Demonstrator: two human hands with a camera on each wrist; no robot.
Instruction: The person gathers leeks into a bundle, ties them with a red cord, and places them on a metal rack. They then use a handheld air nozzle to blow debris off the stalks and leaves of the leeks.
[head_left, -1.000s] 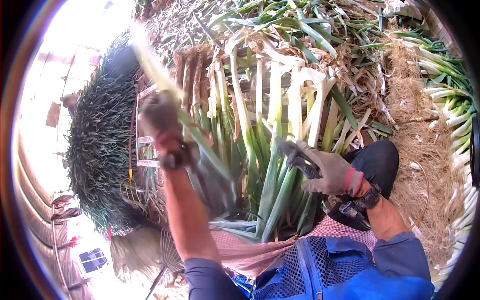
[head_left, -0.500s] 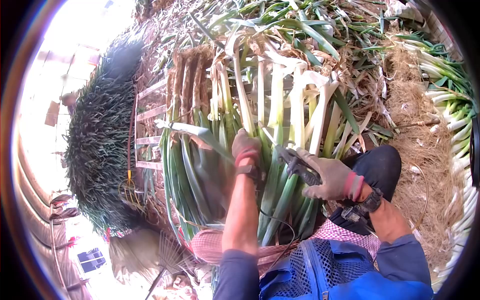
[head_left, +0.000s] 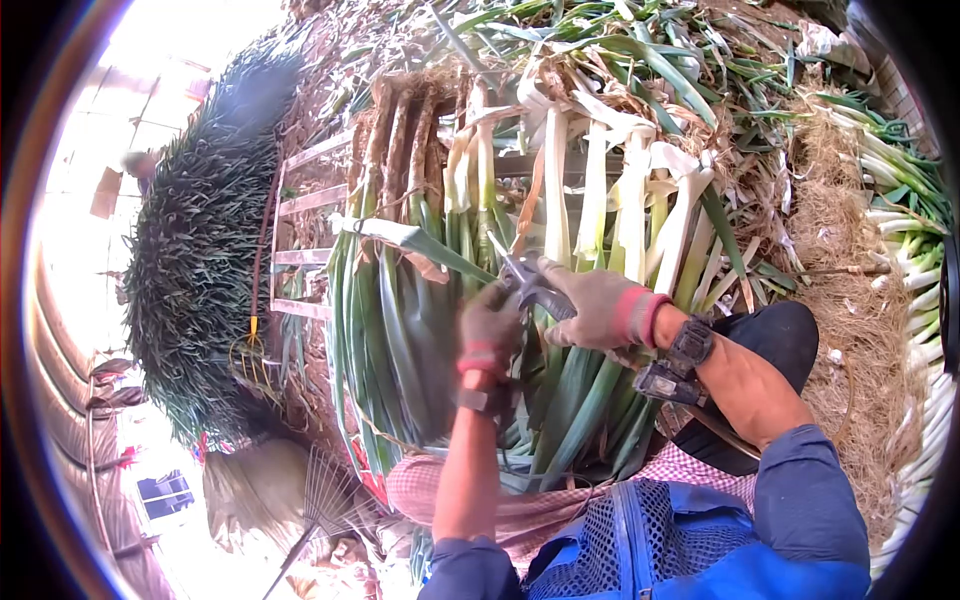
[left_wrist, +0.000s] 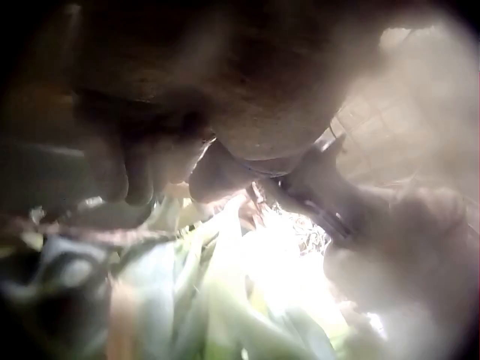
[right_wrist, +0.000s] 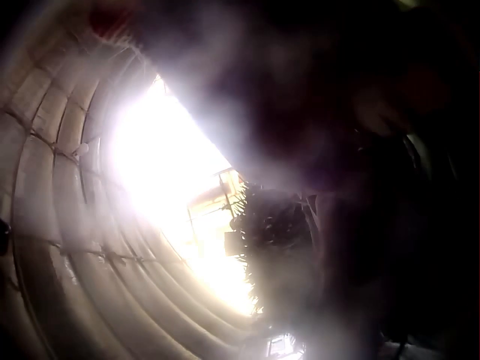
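Note:
My gloved left hand [head_left: 490, 325] has its fingers curled round a leek among the bundle, beside the tool; the grip is mostly hidden. In the left wrist view its fingers [left_wrist: 139, 176] are bent and dark. The gloved right hand [head_left: 605, 305] grips a dark air gun [head_left: 540, 292] whose thin nozzle points up and left, close over the left hand. A brown dry leaf strip [head_left: 531, 200] stands just above both hands. Leeks with white stalks [head_left: 630, 205] and green leaves [head_left: 400, 330] lie side by side, roots away from me. The right wrist view is mostly dark.
A wooden slatted frame [head_left: 310, 202] is under the leeks. A large dark green leek pile [head_left: 200, 240] stands at left. Peeled scraps [head_left: 740, 90] cover the far ground. Trimmed leeks [head_left: 915, 290] line the right side by root litter [head_left: 830, 240]. A rake [head_left: 325, 500] lies lower left.
My left hand swung from the left side, where it carried a leek, back to the bundle, then drew nearer to me. The right hand has brought the air gun leftward against it.

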